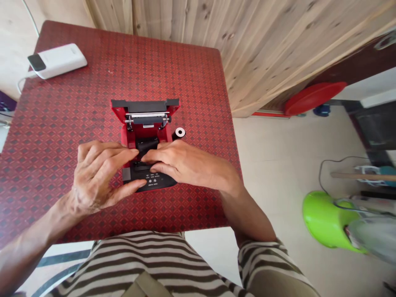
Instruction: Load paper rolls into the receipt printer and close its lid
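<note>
A compact red-and-black printer (pixel 145 134) stands on the table with its red lid tipped open toward the far side, showing a metal rod and roller inside. A black cylindrical part (pixel 147 144) sits in its open bay, partly hidden by my fingers. My left hand (pixel 99 175) wraps over the near black body, with the thumb along the button panel. My right hand (pixel 185 163) rests its fingertips on the black part and the body. A small black roll with a white core (pixel 178 133) stands just right of the printer, apart from both hands.
The table has a red patterned cover (pixel 62 111). A white power bank (pixel 57 61) with a cable lies at its far left corner. A wooden wall (pixel 185 24) rises behind it. A green bucket (pixel 324 218) and a red lid (pixel 314 98) are on the floor to the right.
</note>
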Demonstrator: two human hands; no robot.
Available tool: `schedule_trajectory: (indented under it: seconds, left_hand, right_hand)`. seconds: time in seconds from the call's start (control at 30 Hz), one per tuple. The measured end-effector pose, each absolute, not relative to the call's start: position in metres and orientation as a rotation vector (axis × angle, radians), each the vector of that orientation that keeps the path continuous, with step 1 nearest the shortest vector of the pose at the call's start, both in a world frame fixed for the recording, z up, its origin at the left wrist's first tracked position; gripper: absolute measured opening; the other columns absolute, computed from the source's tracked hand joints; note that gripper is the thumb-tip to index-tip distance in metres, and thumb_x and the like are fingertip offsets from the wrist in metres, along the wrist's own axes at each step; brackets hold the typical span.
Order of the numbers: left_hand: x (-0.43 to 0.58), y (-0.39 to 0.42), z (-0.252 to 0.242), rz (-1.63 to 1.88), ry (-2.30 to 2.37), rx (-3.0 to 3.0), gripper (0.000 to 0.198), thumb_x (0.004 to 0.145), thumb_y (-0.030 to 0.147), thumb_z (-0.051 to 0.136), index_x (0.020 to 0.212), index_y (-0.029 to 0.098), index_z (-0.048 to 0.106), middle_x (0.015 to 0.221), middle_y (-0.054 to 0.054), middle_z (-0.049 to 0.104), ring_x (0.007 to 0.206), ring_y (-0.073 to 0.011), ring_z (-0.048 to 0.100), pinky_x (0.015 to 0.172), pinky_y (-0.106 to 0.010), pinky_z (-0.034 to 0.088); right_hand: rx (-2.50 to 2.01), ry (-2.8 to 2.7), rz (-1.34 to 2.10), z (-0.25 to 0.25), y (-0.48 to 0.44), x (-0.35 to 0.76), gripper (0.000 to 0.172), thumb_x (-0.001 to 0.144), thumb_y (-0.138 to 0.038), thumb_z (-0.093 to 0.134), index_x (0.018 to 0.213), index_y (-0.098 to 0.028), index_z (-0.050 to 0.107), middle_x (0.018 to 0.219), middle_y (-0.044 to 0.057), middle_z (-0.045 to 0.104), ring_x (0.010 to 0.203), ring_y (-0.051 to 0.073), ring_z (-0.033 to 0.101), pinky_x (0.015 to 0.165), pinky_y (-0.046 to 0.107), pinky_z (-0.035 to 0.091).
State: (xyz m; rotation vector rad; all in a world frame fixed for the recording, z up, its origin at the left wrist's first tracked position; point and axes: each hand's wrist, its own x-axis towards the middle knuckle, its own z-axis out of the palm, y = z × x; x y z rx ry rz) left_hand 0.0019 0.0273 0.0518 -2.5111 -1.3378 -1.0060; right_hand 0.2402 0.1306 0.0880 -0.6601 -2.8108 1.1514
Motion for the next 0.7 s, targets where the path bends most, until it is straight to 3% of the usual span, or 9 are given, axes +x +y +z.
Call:
schedule_trajectory:
  seconds: [0.13,0.27,0.37,0.53,0.7]
  left_hand:
    - [0.004,0.034,0.047,-0.89,-1.279,-2.579,0.052,0.101,0.052,0.072,0.136,0.016,0.061,0.115,-0.01,0.08,0.103,-0.026,0.076,0.088,-0.048,0.055]
    - [0.006,0.033,0.05,-0.819,-1.346,-2.669,0.059,0.102,0.06,0.066,0.145,0.021,0.058,0.121,-0.01,0.079,0.104,-0.0296,0.076,0.092,-0.053,0.054]
    - [0.009,0.035,0.055,-0.843,-1.397,-2.719,0.057,0.102,0.053,0.068,0.15,0.025,0.055,0.122,-0.008,0.079,0.105,-0.0291,0.076,0.092,-0.051,0.053]
    - [0.011,0.038,0.055,-0.864,-1.465,-2.724,0.053,0.109,0.05,0.057,0.155,0.026,0.05,0.126,-0.004,0.077,0.105,-0.0256,0.075,0.096,-0.049,0.053]
    - [0.005,0.041,0.056,-0.884,-1.472,-2.745,0.045,0.107,0.037,0.063,0.15,0.028,0.056,0.121,-0.004,0.079,0.104,-0.0242,0.075,0.093,-0.045,0.053]
  right_hand:
    - [-0.686,-2.744,1.172,0.085,0.128,0.244,0.02,0.109,-0.018,0.061,0.121,-0.016,0.076,0.118,0.012,0.082,0.108,0.023,0.076,0.099,0.037,0.053]
    - [-0.595,-2.592,1.321,0.08,0.137,0.248,0.016,0.105,-0.012,0.065,0.113,-0.019,0.077,0.112,0.004,0.084,0.103,0.017,0.078,0.094,0.03,0.052]
    - [-0.556,-2.504,1.43,0.079,0.144,0.248,0.019,0.102,-0.006,0.064,0.107,-0.019,0.077,0.108,0.001,0.084,0.101,0.015,0.079,0.094,0.028,0.052]
    - [-0.585,-2.476,1.454,0.078,0.146,0.247,0.022,0.099,-0.002,0.062,0.1,-0.02,0.075,0.104,0.0,0.084,0.101,0.015,0.078,0.095,0.03,0.052]
    - [-0.634,-2.462,1.375,0.075,0.138,0.244,0.022,0.101,-0.002,0.055,0.103,-0.019,0.068,0.103,0.002,0.081,0.093,0.015,0.075,0.089,0.029,0.05]
